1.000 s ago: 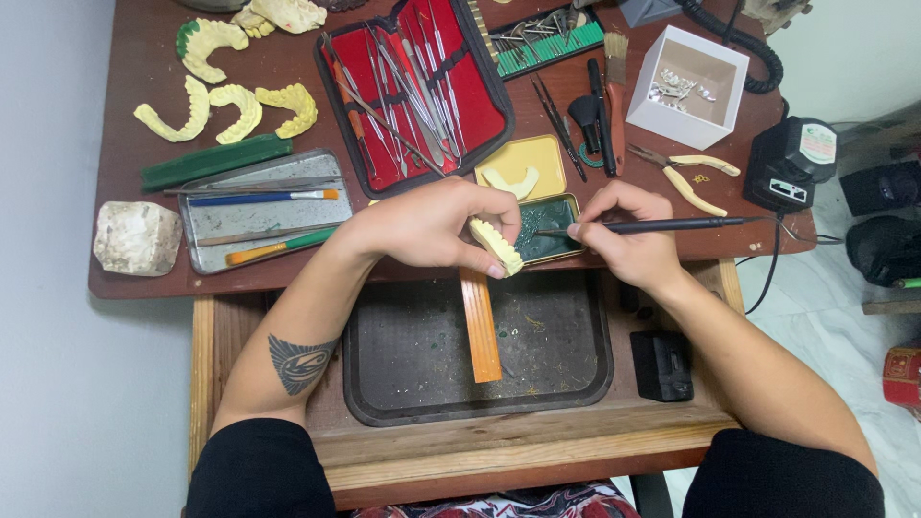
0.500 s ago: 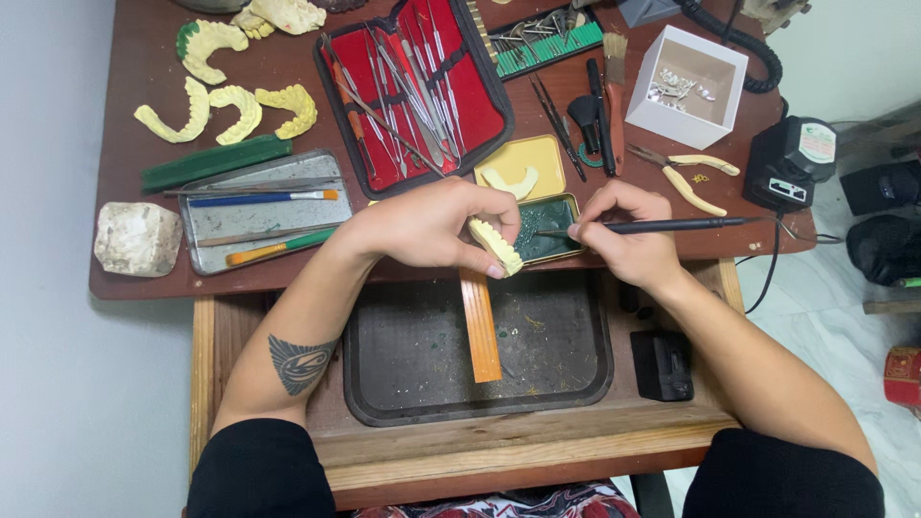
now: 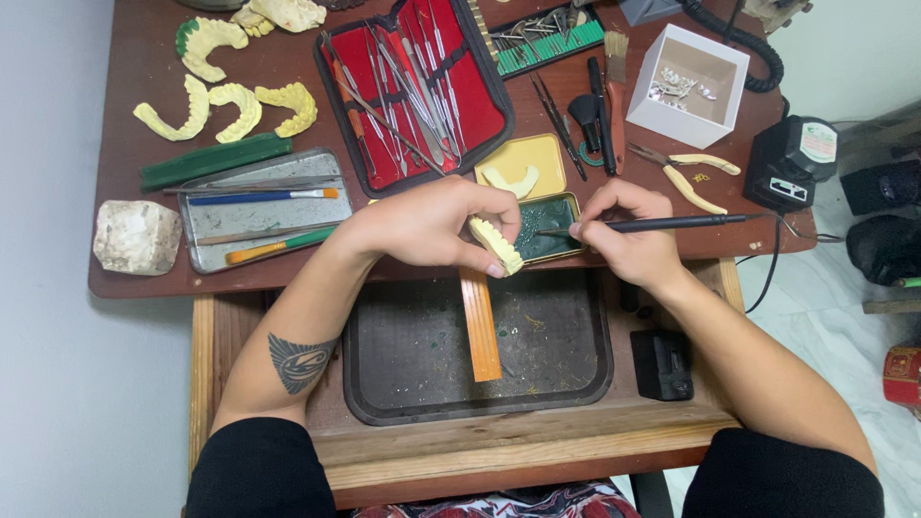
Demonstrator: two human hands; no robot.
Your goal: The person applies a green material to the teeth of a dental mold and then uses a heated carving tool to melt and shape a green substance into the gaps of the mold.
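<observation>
My left hand grips a pale yellow dental cast at the table's front edge, above an orange wooden peg. My right hand holds a thin black tool like a pen. Its tip reaches left into a small tin of dark green wax, just right of the cast. Behind the tin lies its yellow lid with a pale piece in it.
A dark tray sits in the open drawer below. An open red case of metal instruments, several yellow casts, a metal tray of brushes, a white stone block, a white box, pliers and a black device crowd the table.
</observation>
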